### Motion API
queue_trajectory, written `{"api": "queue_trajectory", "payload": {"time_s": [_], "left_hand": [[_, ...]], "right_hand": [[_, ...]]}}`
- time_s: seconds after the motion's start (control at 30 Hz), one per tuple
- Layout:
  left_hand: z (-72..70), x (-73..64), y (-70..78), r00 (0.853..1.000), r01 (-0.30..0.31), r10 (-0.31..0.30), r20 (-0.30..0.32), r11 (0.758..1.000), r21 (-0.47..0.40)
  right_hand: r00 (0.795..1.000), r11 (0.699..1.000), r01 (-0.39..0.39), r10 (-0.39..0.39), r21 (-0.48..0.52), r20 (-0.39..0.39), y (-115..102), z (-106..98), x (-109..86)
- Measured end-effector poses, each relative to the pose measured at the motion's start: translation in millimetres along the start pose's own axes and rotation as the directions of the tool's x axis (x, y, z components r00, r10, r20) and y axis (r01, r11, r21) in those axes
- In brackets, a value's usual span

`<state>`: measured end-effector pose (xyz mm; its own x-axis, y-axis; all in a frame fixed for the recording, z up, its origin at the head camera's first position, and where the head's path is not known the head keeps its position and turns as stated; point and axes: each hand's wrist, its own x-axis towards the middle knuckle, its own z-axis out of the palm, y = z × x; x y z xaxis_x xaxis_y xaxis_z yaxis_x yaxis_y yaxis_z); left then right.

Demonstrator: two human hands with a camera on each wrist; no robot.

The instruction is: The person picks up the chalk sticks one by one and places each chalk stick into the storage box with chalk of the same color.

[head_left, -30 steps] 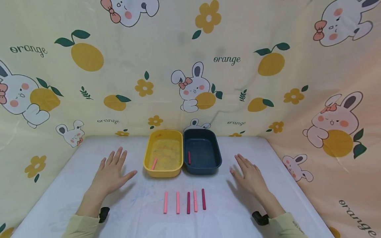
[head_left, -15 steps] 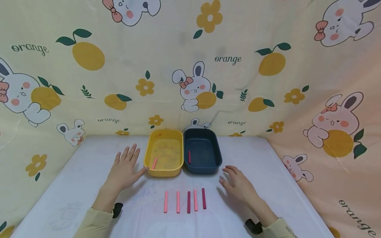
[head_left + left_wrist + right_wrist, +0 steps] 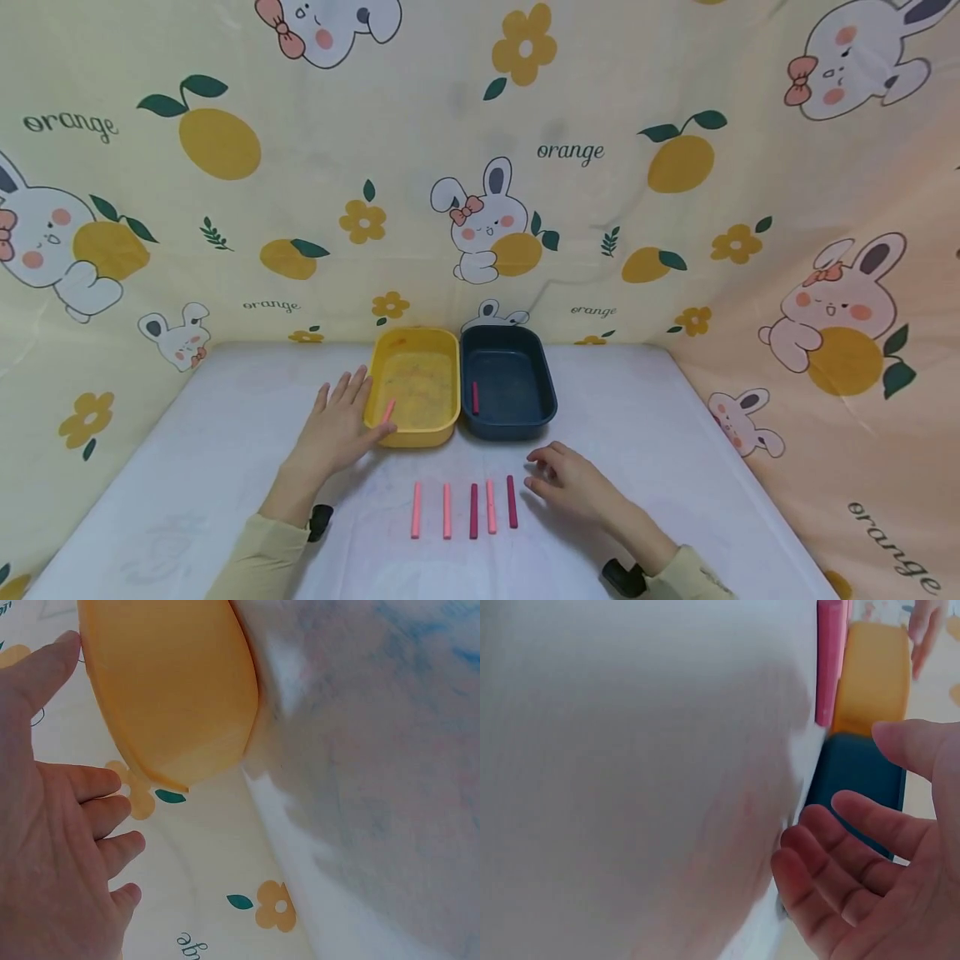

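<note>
My left hand (image 3: pixel 336 432), fingers straight, is at the left side of a yellow bin (image 3: pixel 420 437), its thumb close to the front rim; contact is unclear. Empty and loosely curved, my right hand (image 3: pixel 573 482) is just right of a dark red stick (image 3: pixel 512 502) resembling chalk or crayon. Left of that stick lie a pink stick (image 3: pixel 491 507), another dark red stick (image 3: pixel 474 511) and two more pink sticks, a nearer pink stick (image 3: pixel 447 511) and a leftmost pink stick (image 3: pixel 416 510). A pink stick (image 3: pixel 388 410) leans inside the yellow bin.
Touching the yellow bin's right side is a dark blue bin (image 3: pixel 510 429) holding a dark red stick (image 3: pixel 476 398). Both bins stand near the back of the white-covered table (image 3: pixel 637 400). A patterned curtain (image 3: pixel 420 125) hangs behind and beside it.
The left hand has moved right to the yellow bin's side. The right hand has moved left and nearer, towards the rightmost dark red stick, with its fingers curving more. Sticks and bins stay put.
</note>
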<state>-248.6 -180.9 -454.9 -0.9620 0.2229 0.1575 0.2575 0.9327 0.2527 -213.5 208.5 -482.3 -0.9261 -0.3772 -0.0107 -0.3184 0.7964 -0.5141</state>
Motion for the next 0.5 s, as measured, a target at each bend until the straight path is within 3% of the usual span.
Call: {"api": "queue_trajectory", "payload": {"time_s": [0.23,0.5], "left_hand": [[6.6,4.3,-1.9,1.0,-0.004,0.004,0.008,1.0,-0.025],[8.1,7.5,1.3,0.996,0.044,-0.038,0.076,0.996,-0.079]], "right_hand": [[0.996,1.0,0.026,-0.025,-0.003,0.083,-8.4,7.1,4.4],[0.991,0.998,0.055,-0.051,-0.031,0.123,-19.8,10.0,9.8]]}}
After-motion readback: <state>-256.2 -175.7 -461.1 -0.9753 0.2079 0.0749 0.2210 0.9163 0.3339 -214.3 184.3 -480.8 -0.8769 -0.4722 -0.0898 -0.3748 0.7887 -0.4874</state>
